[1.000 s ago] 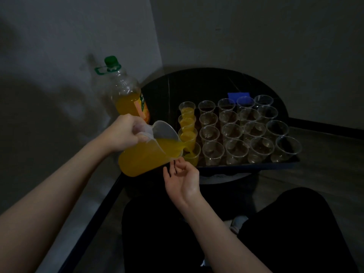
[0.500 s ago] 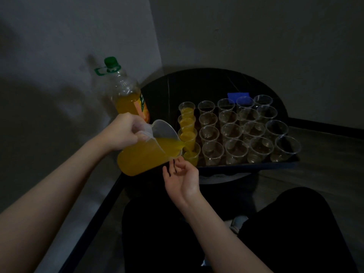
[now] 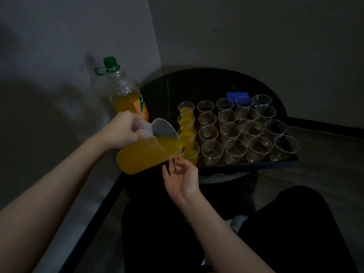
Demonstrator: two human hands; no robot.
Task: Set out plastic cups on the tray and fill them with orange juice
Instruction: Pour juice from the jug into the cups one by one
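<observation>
My left hand (image 3: 122,130) grips the handle of a clear plastic jug (image 3: 149,150) holding orange juice. The jug is tilted right and juice streams from its spout into the nearest cup (image 3: 191,153) of the leftmost column. The three cups behind it (image 3: 186,123) hold juice. Several empty clear cups (image 3: 234,133) stand in rows on the dark tray (image 3: 246,167). My right hand (image 3: 182,175) hovers palm up just below the jug's spout, fingers apart, holding nothing.
A large juice bottle (image 3: 126,95) with a green cap stands against the wall left of the tray. The tray rests on a round black table (image 3: 197,83) with a blue item (image 3: 237,94) behind the cups. My dark-clothed legs (image 3: 275,233) fill the bottom.
The jug has tipped slightly further and the juice level in the nearest cup has risen. My right hand has stayed in place under the spout.
</observation>
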